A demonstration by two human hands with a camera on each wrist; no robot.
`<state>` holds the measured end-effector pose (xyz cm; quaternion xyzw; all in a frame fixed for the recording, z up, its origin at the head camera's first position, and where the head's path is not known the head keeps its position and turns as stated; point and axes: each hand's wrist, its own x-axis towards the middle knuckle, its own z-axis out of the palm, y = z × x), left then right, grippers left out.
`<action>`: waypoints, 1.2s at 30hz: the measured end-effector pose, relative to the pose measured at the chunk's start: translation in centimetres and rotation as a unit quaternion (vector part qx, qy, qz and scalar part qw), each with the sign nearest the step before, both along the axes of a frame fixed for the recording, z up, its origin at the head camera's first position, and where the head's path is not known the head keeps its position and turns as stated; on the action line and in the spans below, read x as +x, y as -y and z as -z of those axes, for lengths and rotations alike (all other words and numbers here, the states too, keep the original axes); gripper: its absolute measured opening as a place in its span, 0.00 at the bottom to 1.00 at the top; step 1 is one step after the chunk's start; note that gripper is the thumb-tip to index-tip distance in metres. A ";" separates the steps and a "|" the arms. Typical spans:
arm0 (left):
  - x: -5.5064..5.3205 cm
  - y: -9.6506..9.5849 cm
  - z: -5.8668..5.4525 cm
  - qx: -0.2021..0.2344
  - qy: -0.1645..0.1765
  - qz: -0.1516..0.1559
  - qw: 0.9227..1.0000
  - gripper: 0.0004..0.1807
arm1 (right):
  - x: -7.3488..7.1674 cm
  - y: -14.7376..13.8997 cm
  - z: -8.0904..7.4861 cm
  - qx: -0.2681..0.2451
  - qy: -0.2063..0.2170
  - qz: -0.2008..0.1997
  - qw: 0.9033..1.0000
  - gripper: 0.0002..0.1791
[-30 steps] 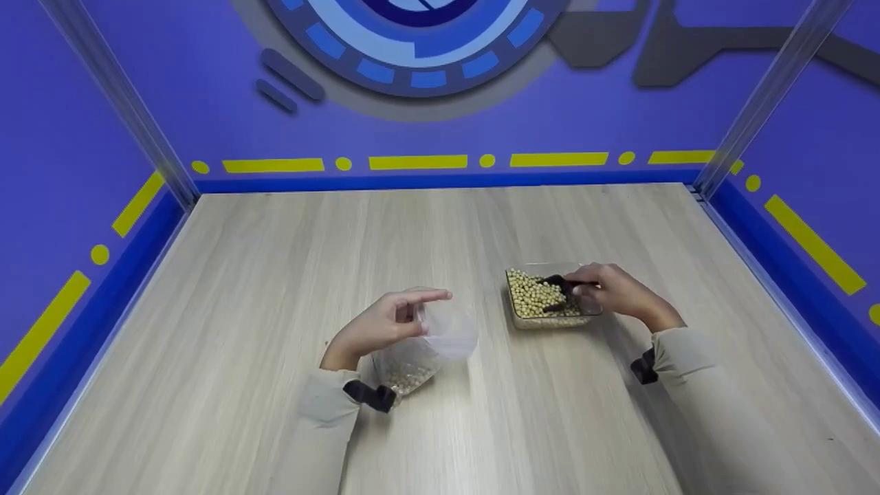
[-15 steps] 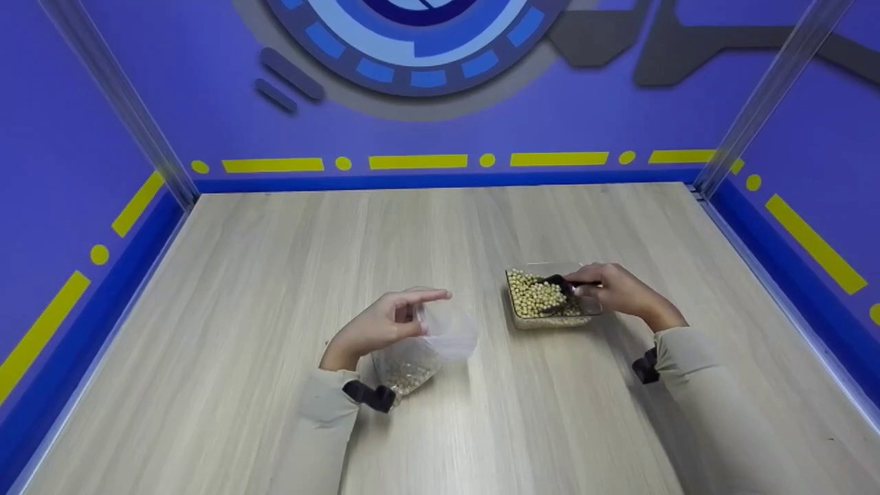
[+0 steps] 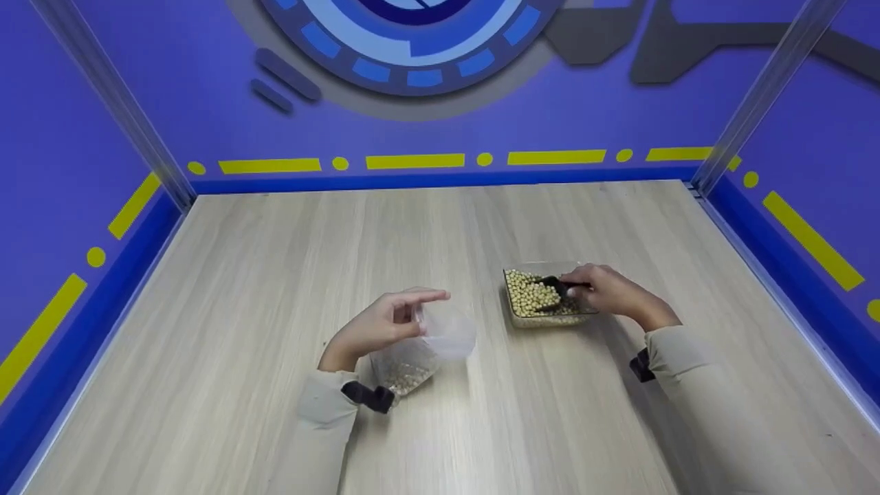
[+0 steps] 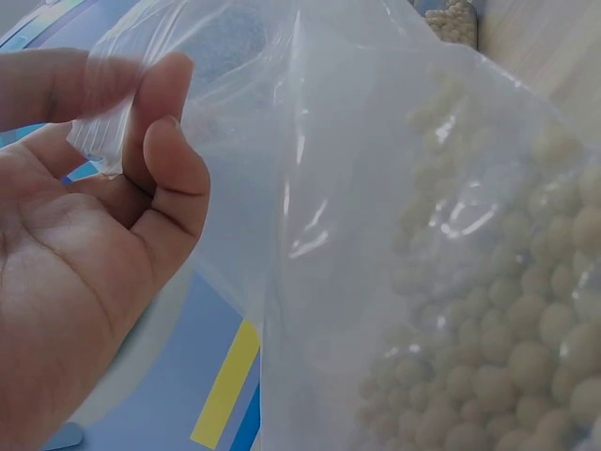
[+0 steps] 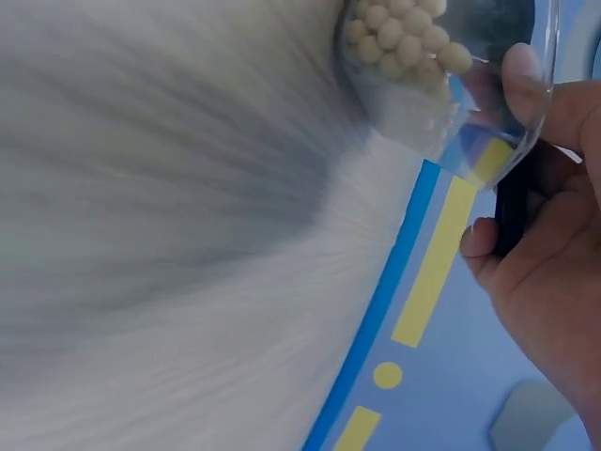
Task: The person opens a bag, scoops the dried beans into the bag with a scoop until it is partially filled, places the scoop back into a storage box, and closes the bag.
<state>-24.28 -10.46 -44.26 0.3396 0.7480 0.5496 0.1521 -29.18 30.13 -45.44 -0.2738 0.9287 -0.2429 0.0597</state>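
Clear plastic bag (image 3: 450,344), part-filled, left of a clear box (image 3: 546,322) of pale beans (image 3: 529,295) on the counter (image 3: 309,254). The left hand (image 3: 378,323) has its grip pinched on the bag's rim; the right hand (image 3: 614,292) has its grip clamped on a black scoop (image 3: 554,282). The bag should be soft, slippery, bottom-heavy; holding the rim seems best.

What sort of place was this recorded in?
Probably a purpose-built recording booth: printed blue-purple wall panels, silver-grey metal corner posts, and a pale wood-grain tabletop between them.
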 end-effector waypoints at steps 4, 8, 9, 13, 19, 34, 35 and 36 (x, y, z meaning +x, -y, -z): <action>0.0 0.0 0.0 0.001 0.001 0.001 1.000 0.29 | -0.1 0.1 -0.2 0.021 -0.004 -0.009 1.000 0.17; 0.1 -0.1 0.0 -0.001 0.007 -0.002 1.000 0.29 | -0.3 0.0 -0.1 0.018 -0.006 -0.008 1.000 0.17; 0.1 -0.1 0.0 -0.001 0.008 -0.002 1.000 0.29 | -0.3 -0.1 0.0 0.012 -0.006 -0.006 1.000 0.16; 0.0 -0.1 0.1 0.004 0.010 0.000 1.000 0.29 | -0.3 -0.4 0.3 -0.015 -0.014 -0.001 1.000 0.16; -0.1 0.0 0.1 0.013 0.010 0.007 1.000 0.29 | -0.3 -0.7 0.7 -0.045 -0.023 0.003 0.999 0.17; -0.1 -0.1 0.2 0.010 0.005 0.005 1.000 0.28 | -0.2 -0.5 1.2 -0.068 -0.014 0.015 0.997 0.18; -0.1 -0.1 0.2 0.011 0.006 0.007 1.000 0.28 | -0.2 -0.4 1.2 -0.068 -0.010 0.015 0.998 0.18; -0.1 -0.1 0.2 0.012 0.007 0.008 1.000 0.28 | -0.2 -0.4 1.2 -0.067 -0.010 0.014 0.998 0.18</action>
